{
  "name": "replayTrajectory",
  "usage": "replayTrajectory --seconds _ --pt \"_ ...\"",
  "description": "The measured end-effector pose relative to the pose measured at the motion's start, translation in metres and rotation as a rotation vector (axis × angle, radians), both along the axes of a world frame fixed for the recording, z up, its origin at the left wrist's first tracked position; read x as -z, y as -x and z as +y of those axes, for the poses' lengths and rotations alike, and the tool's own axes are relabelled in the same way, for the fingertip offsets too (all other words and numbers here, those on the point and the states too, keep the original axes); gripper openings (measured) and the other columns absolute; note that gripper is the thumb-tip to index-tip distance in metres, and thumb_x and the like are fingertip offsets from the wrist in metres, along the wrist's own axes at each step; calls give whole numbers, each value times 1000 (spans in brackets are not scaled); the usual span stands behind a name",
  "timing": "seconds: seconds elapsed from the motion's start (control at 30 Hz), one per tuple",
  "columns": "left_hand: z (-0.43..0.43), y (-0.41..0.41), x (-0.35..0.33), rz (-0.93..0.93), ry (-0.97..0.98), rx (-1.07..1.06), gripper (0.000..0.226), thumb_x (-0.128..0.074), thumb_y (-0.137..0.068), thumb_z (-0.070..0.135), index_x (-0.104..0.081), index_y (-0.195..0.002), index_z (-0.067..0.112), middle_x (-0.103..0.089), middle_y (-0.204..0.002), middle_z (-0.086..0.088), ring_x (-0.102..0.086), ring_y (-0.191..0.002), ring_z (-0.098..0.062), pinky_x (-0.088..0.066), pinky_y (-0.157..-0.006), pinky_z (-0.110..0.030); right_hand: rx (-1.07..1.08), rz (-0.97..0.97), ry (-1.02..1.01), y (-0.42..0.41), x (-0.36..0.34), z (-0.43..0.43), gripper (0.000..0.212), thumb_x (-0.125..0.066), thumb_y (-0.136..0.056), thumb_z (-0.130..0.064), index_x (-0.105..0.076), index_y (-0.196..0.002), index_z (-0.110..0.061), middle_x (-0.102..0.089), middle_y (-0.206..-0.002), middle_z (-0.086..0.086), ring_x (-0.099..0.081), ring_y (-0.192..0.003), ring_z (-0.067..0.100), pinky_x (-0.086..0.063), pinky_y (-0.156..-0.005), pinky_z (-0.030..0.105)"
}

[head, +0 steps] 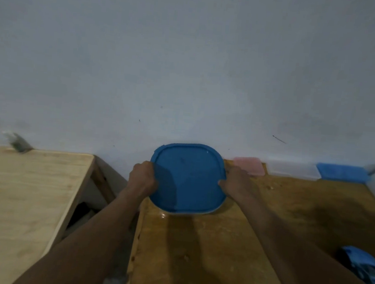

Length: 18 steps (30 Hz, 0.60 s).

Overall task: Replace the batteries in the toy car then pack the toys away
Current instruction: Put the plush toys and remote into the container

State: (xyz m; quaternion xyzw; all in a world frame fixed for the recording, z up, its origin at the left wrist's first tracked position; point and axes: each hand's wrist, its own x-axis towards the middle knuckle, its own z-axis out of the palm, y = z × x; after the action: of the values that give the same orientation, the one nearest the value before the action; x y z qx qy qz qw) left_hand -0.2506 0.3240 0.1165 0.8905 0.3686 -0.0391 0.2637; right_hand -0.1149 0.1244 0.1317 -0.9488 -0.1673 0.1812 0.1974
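Left hand (144, 176) curls round the left edge of the blue lidded container (188, 182); right hand (237, 183) grips its right edge. Container is at the far end of the dark wooden table (206, 256), by the wall. Pink lid (249, 165) lies just behind the right hand.

Blue lid (188, 178): rounded-square, raised rim, plain top, sitting on pale container (189, 213). Only thin strip of container shows under near edge. Sits between left hand (143, 176) and right hand (237, 184), each gripping one side edge.
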Motion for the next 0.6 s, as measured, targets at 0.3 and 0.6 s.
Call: replayTrajectory --seconds 0.3,0.6 --pt "0 -6 -3 59 -26 -20 25 -55 -81 4 -63 -105 5 -63 -89 -8 -59 -78 -23 -55 -69 -33 94 108 -42 -5 13 -5 32 -68 -85 -16 -61 -115 -9 -68 -105 10 -66 -89 26 -58 -79 40" --pt "1 -6 -5 48 93 -63 51 -55 -84 4 -50 -133 16 -57 -94 -4 -61 -90 -24 -56 -82 -36 39 93 -76 -7 10 -7 48 -64 -87 -16 -53 -133 -19 -67 -111 7 -64 -95 24 -55 -81 35"
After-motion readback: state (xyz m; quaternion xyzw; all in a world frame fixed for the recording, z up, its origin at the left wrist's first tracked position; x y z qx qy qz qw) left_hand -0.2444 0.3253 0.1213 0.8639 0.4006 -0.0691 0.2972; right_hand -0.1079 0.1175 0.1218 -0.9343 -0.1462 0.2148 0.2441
